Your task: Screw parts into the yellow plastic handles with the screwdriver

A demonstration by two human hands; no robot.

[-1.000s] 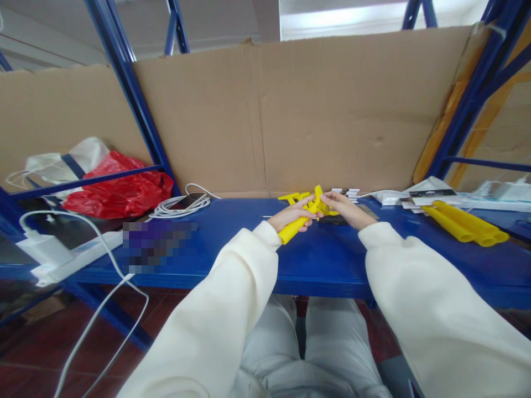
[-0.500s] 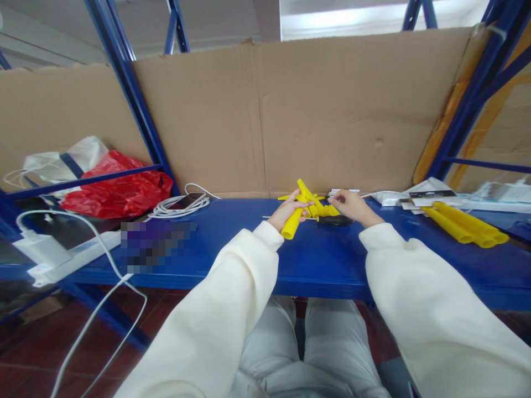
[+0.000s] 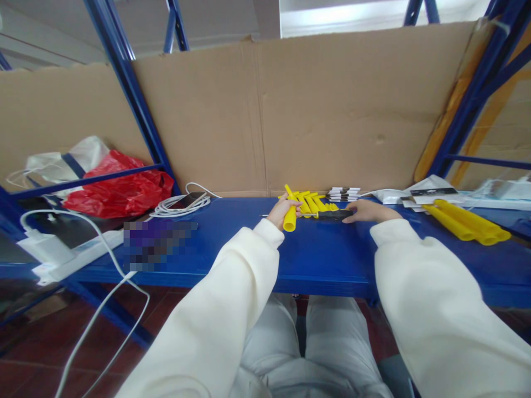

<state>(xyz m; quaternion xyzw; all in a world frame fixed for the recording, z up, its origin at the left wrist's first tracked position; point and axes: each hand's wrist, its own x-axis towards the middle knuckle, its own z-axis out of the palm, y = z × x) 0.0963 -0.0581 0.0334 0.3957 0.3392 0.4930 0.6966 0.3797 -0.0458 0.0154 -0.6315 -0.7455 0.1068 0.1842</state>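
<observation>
My left hand (image 3: 281,211) is closed around a yellow plastic tube (image 3: 290,222), whose wide open end points toward me and whose thin end sticks up beyond the fingers. My right hand (image 3: 365,211) has its fingers on the butt end of a screwdriver (image 3: 334,215) with a black handle. This tool lies across the blue bench, its thin metal shaft running left behind my left hand. Right behind it lies a row of several yellow plastic pieces (image 3: 309,202), partly covered by my left hand.
White-and-black small packs (image 3: 343,193) are stacked by the cardboard wall (image 3: 332,110). More yellow tubes (image 3: 467,222) lie at the right. Toward the left are a coiled white cable (image 3: 178,205), a red plastic bag (image 3: 120,185) and a power strip (image 3: 78,257).
My right hand has moved right and down from the yellow pieces to the screwdriver's handle. My left hand has turned the yellow tube more toward me and drawn it slightly away from the row.
</observation>
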